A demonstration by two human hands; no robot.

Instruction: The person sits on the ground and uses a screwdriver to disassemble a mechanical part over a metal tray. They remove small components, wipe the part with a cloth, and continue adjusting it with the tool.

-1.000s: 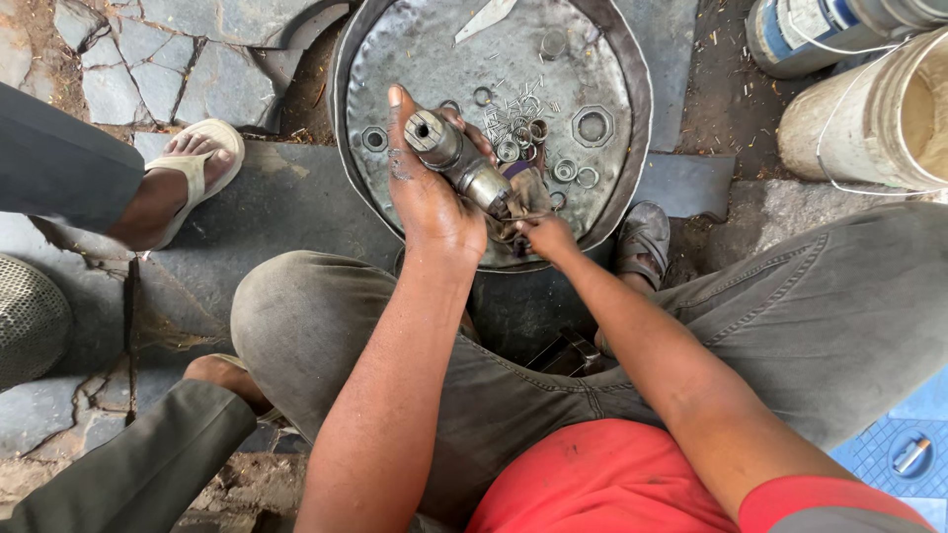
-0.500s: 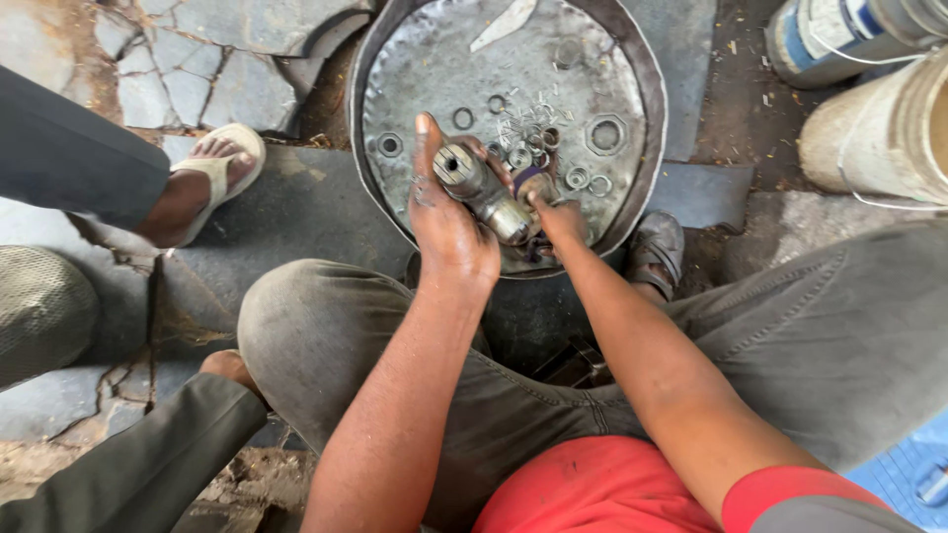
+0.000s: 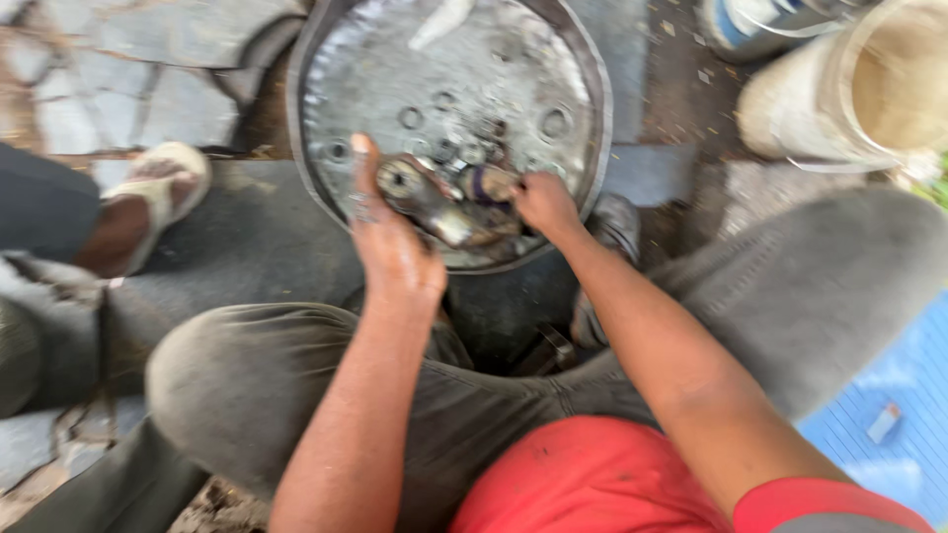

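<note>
left hand [image 3: 393, 247]: grip closed round shaft [image 3: 427, 200], over near edge of pan [image 3: 326, 59] | right hand [image 3: 545, 202]: fingers pinched on ring [image 3: 491, 183] just beside shaft | washers [image 3: 555, 122] in pan, blurred

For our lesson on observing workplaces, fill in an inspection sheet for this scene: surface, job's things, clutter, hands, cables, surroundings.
Surface: round metal basin, grey and wet-looking, on cracked stone ground.
Job's things: greasy metal cylindrical part held over the basin; picture is blurred, so fine detail is unclear.
Clutter: small rings and washers scattered in the basin.
Hands: left hand wrapped around the cylindrical part; right hand pinching at its other end, on a small dark piece.
Cables: nothing seen.
Surroundings: another person's sandalled foot at left; pale bucket at upper right; blue mat at lower right.
</note>
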